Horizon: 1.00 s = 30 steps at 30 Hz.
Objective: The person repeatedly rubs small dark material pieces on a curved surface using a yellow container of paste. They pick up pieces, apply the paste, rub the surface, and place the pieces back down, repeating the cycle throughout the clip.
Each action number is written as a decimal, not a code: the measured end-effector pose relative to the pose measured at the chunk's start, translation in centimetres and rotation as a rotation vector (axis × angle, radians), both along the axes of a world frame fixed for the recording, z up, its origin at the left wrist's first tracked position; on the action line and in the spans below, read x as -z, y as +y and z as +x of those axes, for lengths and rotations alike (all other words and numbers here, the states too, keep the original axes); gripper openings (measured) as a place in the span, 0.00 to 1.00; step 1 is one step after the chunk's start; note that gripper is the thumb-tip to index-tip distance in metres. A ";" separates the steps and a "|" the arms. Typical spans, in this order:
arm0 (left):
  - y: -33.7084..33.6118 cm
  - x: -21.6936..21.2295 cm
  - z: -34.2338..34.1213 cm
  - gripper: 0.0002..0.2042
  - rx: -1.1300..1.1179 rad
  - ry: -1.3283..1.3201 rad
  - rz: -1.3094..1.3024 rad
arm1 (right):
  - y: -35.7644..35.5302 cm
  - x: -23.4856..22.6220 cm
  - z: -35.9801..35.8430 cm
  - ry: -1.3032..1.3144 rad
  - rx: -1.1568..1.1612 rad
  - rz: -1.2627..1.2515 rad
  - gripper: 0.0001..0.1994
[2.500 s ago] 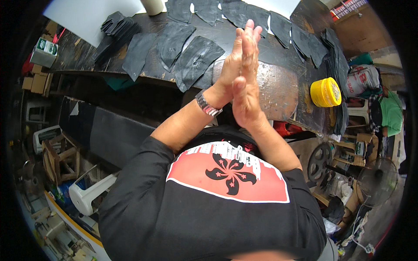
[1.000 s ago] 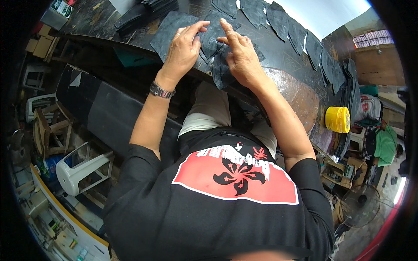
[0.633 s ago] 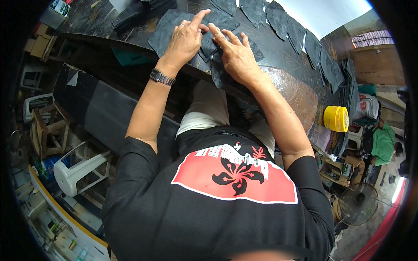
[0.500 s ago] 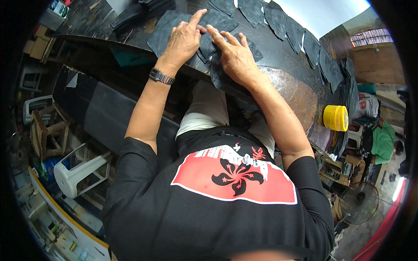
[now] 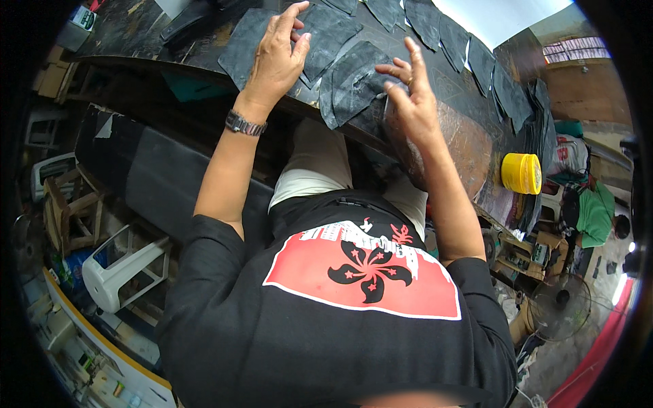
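Note:
Dark, leather-like cut pieces lie flat on the black worktable [image 5: 122, 37]. Over two of them, a piece at the left [image 5: 238, 51] and a middle piece [image 5: 330, 41], hovers my left hand [image 5: 275, 61], its fingers stretched and thumb apart. A nearer piece [image 5: 354, 81] overlaps others at the table's front edge. Just right of it is my right hand [image 5: 416, 102], fingers spread and nothing visible in them; whether a fingertip touches the piece I cannot tell. More pieces [image 5: 452, 44] run in a curved row along the far right.
A brown board [image 5: 462, 146] lies under and beside my right wrist, with a yellow tub [image 5: 521, 174] to its right. A black bench [image 5: 177, 170] and a white stool [image 5: 115, 279] stand at the left. Another person in green [image 5: 595, 214] and a fan [image 5: 561, 306] are at the right.
Both hands have come off the pieces and moved apart. My right hand has shifted right and toward me, uncovering the nearer piece; my left hand has turned slightly with its thumb out.

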State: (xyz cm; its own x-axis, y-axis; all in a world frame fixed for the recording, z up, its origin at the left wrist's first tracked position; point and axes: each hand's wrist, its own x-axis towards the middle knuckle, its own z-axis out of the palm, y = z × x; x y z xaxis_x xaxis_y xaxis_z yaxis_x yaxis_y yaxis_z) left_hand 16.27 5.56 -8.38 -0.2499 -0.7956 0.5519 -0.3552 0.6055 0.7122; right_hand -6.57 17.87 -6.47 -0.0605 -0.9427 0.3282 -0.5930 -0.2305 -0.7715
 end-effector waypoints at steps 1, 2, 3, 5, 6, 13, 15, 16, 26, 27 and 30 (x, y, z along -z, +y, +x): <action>0.7 -0.1 0.0 0.30 0.028 0.001 -0.017 | 1.0 0.3 0.3 0.033 0.002 0.090 0.43; 1.5 -0.1 -0.1 0.28 0.056 0.001 -0.034 | 1.7 0.7 0.7 0.110 -0.003 0.082 0.44; 2.4 -0.1 -0.2 0.27 0.082 0.001 -0.050 | 2.1 0.9 1.0 0.137 -0.005 0.104 0.45; 4.1 -0.1 -0.3 0.25 0.142 -0.016 -0.051 | 2.4 1.2 1.6 0.187 -0.007 0.095 0.45; 4.9 0.0 -0.3 0.27 0.174 -0.049 -0.074 | 2.3 1.3 1.8 0.199 -0.003 0.076 0.45; 7.5 1.3 -0.6 0.28 0.209 -0.172 -0.089 | 2.2 1.9 2.6 0.355 0.021 0.094 0.45; 7.4 1.7 -0.7 0.28 0.202 -0.164 -0.116 | 2.2 2.1 2.8 0.482 0.019 0.059 0.44; 7.4 1.9 -0.7 0.27 0.196 -0.148 -0.125 | 2.3 2.1 2.9 0.544 0.019 0.048 0.44; 7.3 2.3 -1.0 0.24 0.150 -0.177 -0.118 | 2.3 1.3 3.3 0.567 0.002 0.028 0.43; 7.3 2.3 -1.0 0.24 0.148 -0.175 -0.114 | 2.3 1.3 3.3 0.567 -0.002 0.021 0.43; 7.3 2.2 -1.0 0.23 0.144 -0.180 -0.099 | 2.3 1.4 3.2 0.563 -0.010 -0.013 0.44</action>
State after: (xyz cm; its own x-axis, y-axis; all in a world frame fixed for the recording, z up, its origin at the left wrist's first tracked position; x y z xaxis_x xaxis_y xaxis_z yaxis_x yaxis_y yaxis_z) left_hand 15.23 12.90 -10.62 -0.4584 -0.6890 0.5613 -0.3760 0.7227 0.5800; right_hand -3.39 20.12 -7.90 0.1365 -0.9380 0.3186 -0.9100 -0.2458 -0.3338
